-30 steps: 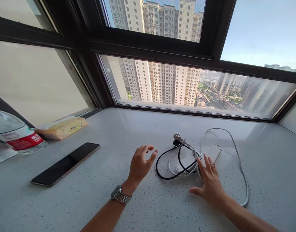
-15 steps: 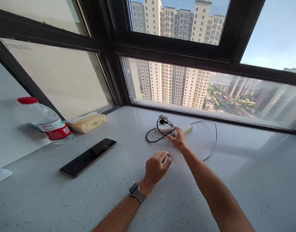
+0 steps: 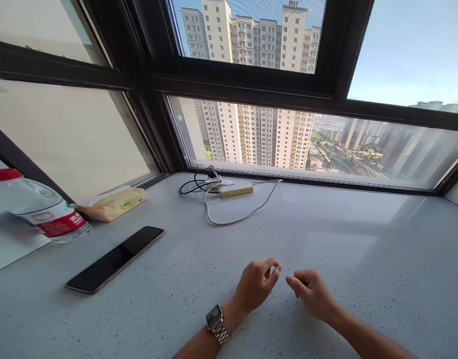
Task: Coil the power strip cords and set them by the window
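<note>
My left hand (image 3: 257,284), wearing a silver watch (image 3: 217,323) at the wrist, hovers over or rests on the speckled countertop (image 3: 169,299). Its fingers are curled in, thumb tip close to the index tip, and nothing shows in them. Just to its right, my right hand (image 3: 313,293) is loosely closed, also with nothing visible inside. The two hands are apart. Farther back by the window lies a white power strip (image 3: 236,190) with a yellow side. A white cord (image 3: 232,222) loops in front of it, and a black cable (image 3: 191,188) is bundled at its left end.
On the left, a black phone (image 3: 116,260) lies on the countertop. Behind it are a tissue pack (image 3: 118,203) and a clear bottle (image 3: 60,219) with a red cap. Dark window frames (image 3: 251,90) border the back and left sides.
My right hand has left the power strip and cables and drawn back beside my left hand. The strip and cables now lie farther left, near the window. The view has shifted.
</note>
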{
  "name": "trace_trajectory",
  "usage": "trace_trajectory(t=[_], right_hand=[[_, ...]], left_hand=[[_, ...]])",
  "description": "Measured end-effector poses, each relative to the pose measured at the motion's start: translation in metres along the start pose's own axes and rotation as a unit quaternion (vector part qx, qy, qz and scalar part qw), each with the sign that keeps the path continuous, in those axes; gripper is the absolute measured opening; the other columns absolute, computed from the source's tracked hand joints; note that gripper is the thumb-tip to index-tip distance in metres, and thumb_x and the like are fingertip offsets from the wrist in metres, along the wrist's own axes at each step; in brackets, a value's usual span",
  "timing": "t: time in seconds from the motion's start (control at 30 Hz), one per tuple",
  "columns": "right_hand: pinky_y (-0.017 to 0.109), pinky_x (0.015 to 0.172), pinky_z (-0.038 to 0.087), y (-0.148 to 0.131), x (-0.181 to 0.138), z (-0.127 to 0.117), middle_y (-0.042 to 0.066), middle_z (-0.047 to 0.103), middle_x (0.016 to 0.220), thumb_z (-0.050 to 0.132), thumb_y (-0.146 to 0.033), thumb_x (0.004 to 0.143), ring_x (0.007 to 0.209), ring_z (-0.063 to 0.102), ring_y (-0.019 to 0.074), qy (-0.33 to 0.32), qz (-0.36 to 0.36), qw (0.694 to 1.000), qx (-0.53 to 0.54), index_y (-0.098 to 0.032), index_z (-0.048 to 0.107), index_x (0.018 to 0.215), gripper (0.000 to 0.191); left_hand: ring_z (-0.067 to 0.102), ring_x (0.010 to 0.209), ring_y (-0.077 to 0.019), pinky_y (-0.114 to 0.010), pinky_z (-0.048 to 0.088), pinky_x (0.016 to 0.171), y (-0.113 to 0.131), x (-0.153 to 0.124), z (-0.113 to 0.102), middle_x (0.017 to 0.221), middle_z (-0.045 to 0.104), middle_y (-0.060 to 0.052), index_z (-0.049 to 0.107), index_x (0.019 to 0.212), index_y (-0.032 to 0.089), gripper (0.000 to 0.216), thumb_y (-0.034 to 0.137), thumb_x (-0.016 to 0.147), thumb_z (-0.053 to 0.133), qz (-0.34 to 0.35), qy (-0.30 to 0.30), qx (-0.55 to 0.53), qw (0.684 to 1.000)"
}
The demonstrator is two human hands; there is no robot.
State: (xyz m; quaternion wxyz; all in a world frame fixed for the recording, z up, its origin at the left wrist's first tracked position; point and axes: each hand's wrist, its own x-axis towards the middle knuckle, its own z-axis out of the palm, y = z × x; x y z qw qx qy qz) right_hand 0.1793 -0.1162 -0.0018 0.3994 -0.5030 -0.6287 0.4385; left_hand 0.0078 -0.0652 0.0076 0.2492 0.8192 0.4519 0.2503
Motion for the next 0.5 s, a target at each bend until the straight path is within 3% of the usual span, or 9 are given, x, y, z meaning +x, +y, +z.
trace_trajectory(t=[0.13, 0.2, 0.27, 0.37, 0.5], right_hand=[[0.023, 0.046, 0.018, 0.02, -0.018, -0.013, -0.005, 0.025, 0.051, 0.037, -0.063, 0.088, 0.048, 0.023, 0.0076, 0.067, -0.039, 0.994, -0.074, -0.02, 0.032, 0.052, 0.056], [0.023, 0.046, 0.017, 0.023, -0.021, -0.017, -0.005, 0.026, 0.051, 0.037, -0.062, 0.088, 0.046, 0.024, 0.0071, 0.095, -0.056, 0.986, -0.129, -0.019, 0.033, 0.053, 0.056], [0.022, 0.046, 0.019, 0.021, -0.021, -0.019, -0.005, 0.032, 0.049, 0.039, -0.058, 0.09, 0.045, 0.028, 0.0072, 0.109, -0.067, 0.976, -0.178, -0.018, 0.045, 0.057, 0.052], [0.022, 0.049, 0.022, 0.012, -0.02, -0.023, -0.004, 0.042, 0.05, 0.042, -0.051, 0.092, 0.046, 0.034, 0.0084, 0.09, -0.1, 0.962, -0.239, -0.017, 0.06, 0.069, 0.045], [0.023, 0.05, 0.023, 0.003, -0.023, -0.023, 0.001, 0.055, 0.055, 0.043, -0.046, 0.093, 0.047, 0.037, 0.0093, 0.008, -0.147, 0.951, -0.271, -0.019, 0.064, 0.068, 0.042]], left_hand=[[0.038, 0.048, -0.0094, -0.023, 0.021, 0.049, 0.031, 0.006, 0.025, 0.052, 0.049, 0.002, 0.063, 0.063, 0.016, 0.037, 0.037, 0.088, 0.045, 0.049, -0.133, 0.005, 0.99], [0.036, 0.048, -0.0089, -0.023, 0.019, 0.049, 0.036, 0.01, 0.027, 0.051, 0.048, 0.002, 0.06, 0.061, 0.016, 0.035, 0.037, 0.086, 0.049, 0.067, -0.151, 0.028, 0.986], [0.034, 0.047, -0.0085, -0.023, 0.019, 0.048, 0.035, 0.01, 0.024, 0.051, 0.048, 0.002, 0.061, 0.063, 0.015, 0.034, 0.04, 0.085, 0.051, 0.083, -0.151, 0.037, 0.984], [0.035, 0.047, -0.0088, -0.024, 0.02, 0.049, 0.029, 0.004, 0.018, 0.052, 0.052, 0.002, 0.066, 0.069, 0.016, 0.034, 0.041, 0.086, 0.049, 0.108, -0.141, 0.047, 0.983], [0.047, 0.052, -0.0111, -0.023, 0.025, 0.053, 0.025, -0.003, 0.018, 0.058, 0.062, 0.001, 0.07, 0.073, 0.02, 0.017, 0.029, 0.077, 0.056, 0.111, -0.147, 0.058, 0.981]])
